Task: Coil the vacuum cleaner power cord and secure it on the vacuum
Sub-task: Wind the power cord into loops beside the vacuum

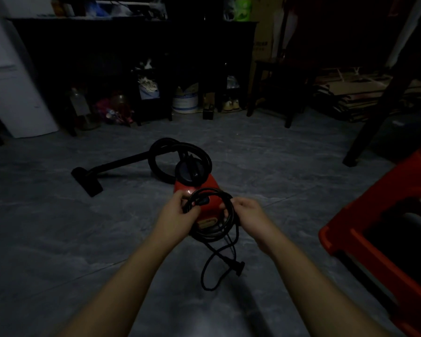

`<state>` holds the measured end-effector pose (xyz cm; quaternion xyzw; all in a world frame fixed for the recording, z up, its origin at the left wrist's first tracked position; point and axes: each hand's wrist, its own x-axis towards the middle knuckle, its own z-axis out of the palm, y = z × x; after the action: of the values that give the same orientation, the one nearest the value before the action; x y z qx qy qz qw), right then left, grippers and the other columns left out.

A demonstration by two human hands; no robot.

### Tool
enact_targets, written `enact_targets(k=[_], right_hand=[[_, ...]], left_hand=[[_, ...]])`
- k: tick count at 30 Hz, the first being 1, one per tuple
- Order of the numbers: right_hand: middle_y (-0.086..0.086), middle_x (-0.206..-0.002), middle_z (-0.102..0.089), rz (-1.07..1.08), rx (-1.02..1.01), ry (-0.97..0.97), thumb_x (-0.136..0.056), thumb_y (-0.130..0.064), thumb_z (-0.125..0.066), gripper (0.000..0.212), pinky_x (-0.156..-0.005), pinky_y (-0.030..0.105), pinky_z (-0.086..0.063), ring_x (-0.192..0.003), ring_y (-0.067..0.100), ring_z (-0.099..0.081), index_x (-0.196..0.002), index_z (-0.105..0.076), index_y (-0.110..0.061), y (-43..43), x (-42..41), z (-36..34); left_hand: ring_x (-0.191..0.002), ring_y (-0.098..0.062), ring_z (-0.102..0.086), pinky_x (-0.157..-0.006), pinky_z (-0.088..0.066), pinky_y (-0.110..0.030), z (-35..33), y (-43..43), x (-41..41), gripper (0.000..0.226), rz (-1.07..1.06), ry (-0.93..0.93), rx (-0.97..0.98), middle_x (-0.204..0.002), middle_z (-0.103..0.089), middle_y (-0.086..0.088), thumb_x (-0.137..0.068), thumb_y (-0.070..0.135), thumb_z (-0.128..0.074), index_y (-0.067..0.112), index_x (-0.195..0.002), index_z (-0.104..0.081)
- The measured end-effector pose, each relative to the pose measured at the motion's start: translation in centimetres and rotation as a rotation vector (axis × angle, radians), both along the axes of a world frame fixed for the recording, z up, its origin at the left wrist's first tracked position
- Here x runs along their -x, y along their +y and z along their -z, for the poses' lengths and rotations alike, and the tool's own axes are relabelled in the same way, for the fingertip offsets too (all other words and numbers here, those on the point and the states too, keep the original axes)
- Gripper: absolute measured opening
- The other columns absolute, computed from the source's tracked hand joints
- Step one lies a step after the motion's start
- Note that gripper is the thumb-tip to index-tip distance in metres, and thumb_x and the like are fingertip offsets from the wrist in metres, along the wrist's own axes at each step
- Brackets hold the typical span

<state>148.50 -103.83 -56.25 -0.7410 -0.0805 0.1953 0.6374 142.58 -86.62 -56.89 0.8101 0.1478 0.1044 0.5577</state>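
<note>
A small red vacuum cleaner [206,188] stands on the grey floor in the middle of the dim room. Its black hose [170,148] loops behind it and runs left to the floor nozzle [86,181]. In front of the vacuum I hold a coil of black power cord [213,229]. My left hand [178,212] grips the coil's left side. My right hand [247,212] grips its right side. A loose loop hangs below the coil, and the plug [238,267] dangles at its end near the floor.
A red plastic stool [374,234] stands close at the right. A dark table leg [379,113] slants down behind it. Dark shelving with bottles, a bucket [185,100] and shoes lines the far wall. A white appliance [12,93] stands at the left.
</note>
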Motion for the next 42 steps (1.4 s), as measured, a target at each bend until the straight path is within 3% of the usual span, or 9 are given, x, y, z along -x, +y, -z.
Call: enact_targets(k=[5, 10, 13, 16, 19, 22, 31, 37, 42], right_hand=[[-0.004, -0.07, -0.069, -0.036, -0.015, 0.037, -0.103, -0.018, -0.042, 0.035, -0.06, 0.011, -0.047, -0.063, 0.001, -0.063, -0.096, -0.073, -0.002, -0.1, -0.1, 0.1], [0.001, -0.089, -0.076, -0.085, -0.001, -0.02, -0.102, -0.037, -0.047, 0.037, -0.066, 0.011, -0.05, -0.081, 0.006, -0.069, -0.098, -0.074, -0.012, -0.1, 0.4, -0.4], [0.0, -0.082, -0.068, -0.087, 0.025, -0.099, -0.102, -0.027, -0.049, 0.028, -0.066, 0.01, -0.049, -0.075, 0.005, -0.064, -0.092, -0.07, -0.011, -0.3, 0.2, 0.1], [-0.006, -0.079, -0.066, -0.098, 0.073, -0.158, -0.103, -0.023, -0.048, 0.024, -0.066, 0.01, -0.047, -0.072, -0.002, -0.063, -0.092, -0.068, -0.016, -0.7, -0.1, 0.4], [-0.007, -0.087, -0.071, -0.152, 0.114, -0.207, -0.102, -0.022, -0.051, 0.021, -0.072, 0.011, -0.049, -0.078, -0.006, -0.066, -0.098, -0.071, -0.016, -0.8, -0.4, 0.9], [-0.003, -0.104, -0.075, -0.208, 0.134, -0.222, -0.1, -0.024, -0.053, 0.022, -0.09, 0.022, -0.053, -0.099, 0.006, -0.069, -0.112, -0.072, -0.018, -0.9, -0.4, 1.3], [0.002, -0.107, -0.074, -0.194, 0.054, -0.253, -0.101, -0.018, -0.052, 0.023, -0.086, 0.018, -0.054, -0.1, 0.01, -0.069, -0.113, -0.071, -0.012, -1.0, -0.7, 1.4], [-0.003, -0.102, -0.074, -0.148, 0.111, -0.207, -0.1, -0.033, -0.053, 0.027, -0.085, 0.022, -0.054, -0.095, 0.005, -0.069, -0.106, -0.072, -0.016, -1.6, -1.3, 1.8], [-0.004, -0.096, -0.073, -0.113, 0.1, -0.24, -0.1, -0.026, -0.054, 0.021, -0.077, 0.012, -0.051, -0.086, 0.0, -0.066, -0.105, -0.071, -0.014, -1.7, -1.2, 1.3]], left_hand=[[-0.073, -0.012, -0.066, -0.061, -0.047, -0.018, 0.2, 0.4, -0.5, 0.014, -0.059, -0.042, -0.017, -0.084, -0.071, 0.003, -0.095, 0.012, -0.058, 0.019, -0.099, -0.069], [-0.074, -0.005, -0.066, -0.061, -0.045, -0.018, 0.6, 0.4, -0.5, 0.019, -0.079, -0.078, -0.158, -0.087, -0.071, 0.004, -0.098, 0.014, -0.052, 0.021, -0.103, -0.069], [-0.072, -0.002, -0.068, -0.06, -0.049, -0.014, 0.5, 0.4, -0.3, 0.018, -0.041, -0.064, -0.113, -0.085, -0.07, 0.006, -0.097, 0.014, -0.053, 0.027, -0.096, -0.064], [-0.078, -0.019, -0.07, -0.069, -0.058, -0.034, 0.5, 0.7, -0.2, 0.013, 0.017, 0.01, -0.068, -0.088, -0.071, 0.001, -0.091, 0.016, -0.061, 0.028, -0.094, -0.064], [-0.082, -0.012, -0.067, -0.071, -0.054, -0.025, 0.1, 0.5, 0.1, 0.024, 0.073, 0.033, -0.118, -0.093, -0.069, 0.004, -0.082, 0.017, -0.074, 0.025, -0.102, -0.065], [-0.086, -0.005, -0.071, -0.075, -0.055, -0.023, -0.5, 0.3, 0.3, 0.035, 0.201, 0.064, -0.034, -0.095, -0.075, 0.005, -0.077, 0.023, -0.082, 0.024, -0.109, -0.07], [-0.053, -0.022, -0.059, -0.063, -0.058, -0.036, -1.7, -0.2, 0.4, 0.005, 0.289, 0.147, 0.281, -0.061, -0.061, -0.005, -0.093, 0.018, -0.066, 0.015, -0.095, -0.07], [-0.051, -0.004, -0.063, -0.05, -0.048, -0.019, -1.8, -0.8, 0.2, 0.019, 0.182, 0.059, 0.264, -0.081, -0.067, -0.002, -0.096, 0.022, -0.062, 0.009, -0.11, -0.065], [-0.046, -0.006, -0.053, -0.055, -0.05, -0.027, -1.3, -0.4, -0.4, 0.017, 0.009, -0.016, 0.41, -0.074, -0.063, 0.0, -0.096, 0.025, -0.061, 0.013, -0.106, -0.066]])
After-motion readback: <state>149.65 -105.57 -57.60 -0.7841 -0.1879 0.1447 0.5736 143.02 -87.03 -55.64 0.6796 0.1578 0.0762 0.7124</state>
